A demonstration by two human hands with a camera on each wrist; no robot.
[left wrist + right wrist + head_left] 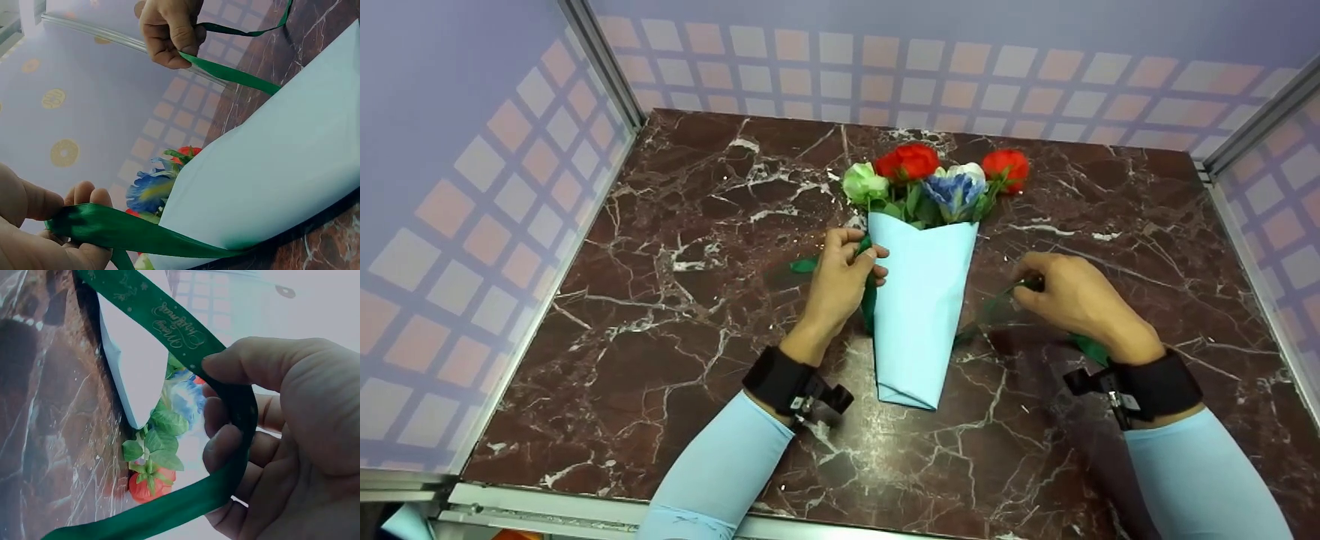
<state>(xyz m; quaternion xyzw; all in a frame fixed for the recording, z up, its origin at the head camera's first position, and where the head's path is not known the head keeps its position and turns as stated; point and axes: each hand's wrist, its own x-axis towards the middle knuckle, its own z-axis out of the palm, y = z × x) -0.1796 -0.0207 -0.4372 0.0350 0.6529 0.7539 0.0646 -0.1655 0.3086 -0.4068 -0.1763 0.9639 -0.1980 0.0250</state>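
A bouquet lies flat, wrapped in pale blue paper (pixel 922 300), with red, blue, white and light green flowers (pixel 952 187) at its far end. Along its left edge my left hand (pixel 840 281) pinches a green ribbon (pixel 140 233) between thumb and fingers. Off to the right, my right hand (pixel 1069 292) holds the ribbon's other stretch, raised above the table; in the right wrist view the ribbon (pixel 185 332) loops over its fingers and bears printed lettering. The ribbon meets both sides of the wrap, and its middle part is hidden behind the paper.
The bouquet rests on a dark red marbled tabletop (pixel 660 390) with white veins. Lavender panels with pink and white squares (pixel 780 67) stand at the back and sides, joined by metal posts (pixel 607 60). A metal rail (pixel 547 514) runs along the front edge.
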